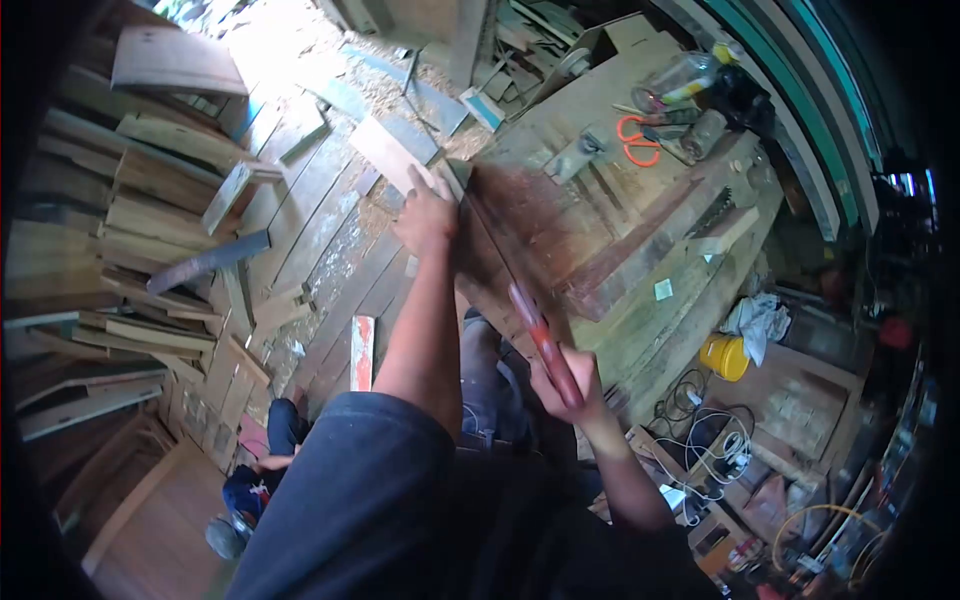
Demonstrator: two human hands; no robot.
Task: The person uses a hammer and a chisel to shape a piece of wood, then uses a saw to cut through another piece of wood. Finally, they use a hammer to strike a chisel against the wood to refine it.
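My right hand is closed around the red-brown wooden handle of a handsaw. The saw's thin blade runs up and away from the handle and looks smeared, so its teeth cannot be made out. My left hand grips a pale wooden board close beside the blade's far end. The board's far part sticks out past the edge of a wooden workbench. Its near part is hidden by my left hand and forearm.
On the bench are orange-handled scissors, a plane-like tool and a clear bottle. Stacked timber lines the left side. A person sits low at the lower left. A yellow bucket and tangled cables lie right.
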